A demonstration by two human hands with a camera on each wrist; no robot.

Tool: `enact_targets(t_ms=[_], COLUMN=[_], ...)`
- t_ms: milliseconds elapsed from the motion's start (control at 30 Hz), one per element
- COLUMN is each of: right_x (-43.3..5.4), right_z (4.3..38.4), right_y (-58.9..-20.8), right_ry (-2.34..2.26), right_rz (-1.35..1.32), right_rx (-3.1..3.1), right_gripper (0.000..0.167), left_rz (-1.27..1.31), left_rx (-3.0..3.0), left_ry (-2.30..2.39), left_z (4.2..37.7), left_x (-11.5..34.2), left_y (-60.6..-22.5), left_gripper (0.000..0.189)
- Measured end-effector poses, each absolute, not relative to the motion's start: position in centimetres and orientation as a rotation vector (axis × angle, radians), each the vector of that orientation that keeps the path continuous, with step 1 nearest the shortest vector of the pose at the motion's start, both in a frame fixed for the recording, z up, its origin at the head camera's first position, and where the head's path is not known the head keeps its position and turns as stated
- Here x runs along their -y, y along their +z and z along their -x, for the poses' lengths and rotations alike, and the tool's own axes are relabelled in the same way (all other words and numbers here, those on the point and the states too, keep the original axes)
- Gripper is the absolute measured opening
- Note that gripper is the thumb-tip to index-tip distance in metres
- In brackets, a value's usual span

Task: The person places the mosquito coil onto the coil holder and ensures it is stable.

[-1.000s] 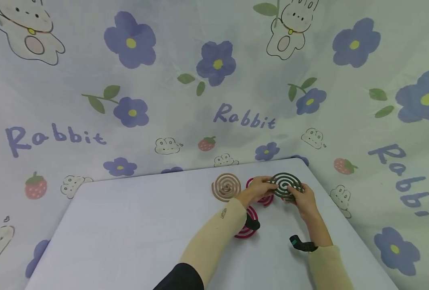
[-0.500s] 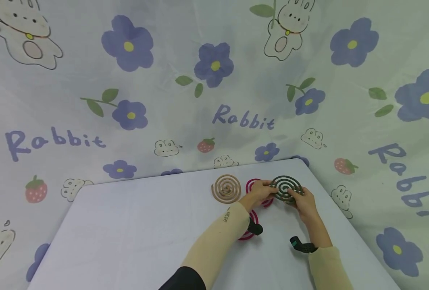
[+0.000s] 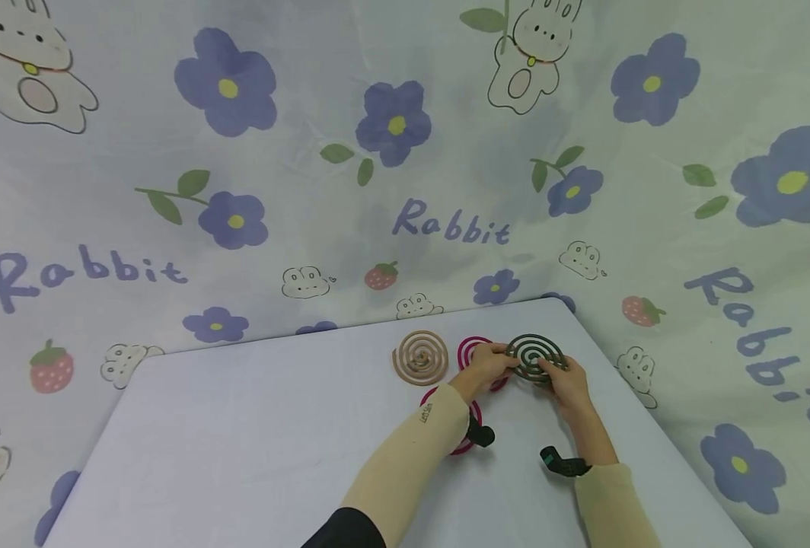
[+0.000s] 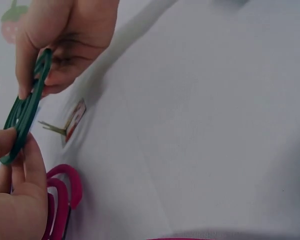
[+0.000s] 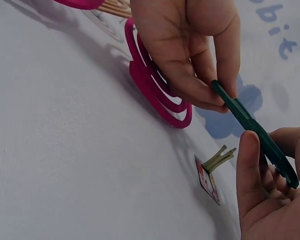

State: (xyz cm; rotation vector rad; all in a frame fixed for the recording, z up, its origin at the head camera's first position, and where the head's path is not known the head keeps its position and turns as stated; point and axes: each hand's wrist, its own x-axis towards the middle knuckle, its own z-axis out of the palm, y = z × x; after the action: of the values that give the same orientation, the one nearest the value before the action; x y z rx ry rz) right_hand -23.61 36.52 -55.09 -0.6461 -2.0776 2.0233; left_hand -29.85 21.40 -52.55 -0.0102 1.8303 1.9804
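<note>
Both hands hold a dark green mosquito coil (image 3: 537, 352) near the table's right back corner. My left hand (image 3: 489, 365) pinches its left edge between thumb and fingers, and my right hand (image 3: 571, 384) grips the right edge. From the side, in the left wrist view, the green coil (image 4: 27, 115) looks thin and tilted, above the table. Below it on the cloth is a small printed card with a thin forked stand (image 5: 219, 159) on it; the coil hides it in the head view. Behind my left hand lies a pink coil (image 5: 160, 95), partly covered.
A tan coil (image 3: 420, 336) with a small lump at its centre lies left of the hands. Under my left forearm is another pink coil (image 3: 476, 415), mostly hidden. The white table (image 3: 240, 426) meets a rabbit-and-flower printed curtain (image 3: 309, 213) at the back and right.
My hands and the green coil have come slightly lower in the head view, with the same hold. The head camera has turned slightly right.
</note>
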Motion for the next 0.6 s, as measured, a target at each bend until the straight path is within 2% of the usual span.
enact_targets(t_ms=[600], right_x=[-36.28], right_z=[23.93], right_y=[-55.82], right_ry=[2.002], right_rz=[0.711], right_rx=[2.036], right_gripper=[0.051], left_rz=[-0.002], left_rx=[-1.928], left_ry=[1.93], left_z=[29.79], left_x=[-21.85], left_y=[-52.92], left_gripper=[0.026])
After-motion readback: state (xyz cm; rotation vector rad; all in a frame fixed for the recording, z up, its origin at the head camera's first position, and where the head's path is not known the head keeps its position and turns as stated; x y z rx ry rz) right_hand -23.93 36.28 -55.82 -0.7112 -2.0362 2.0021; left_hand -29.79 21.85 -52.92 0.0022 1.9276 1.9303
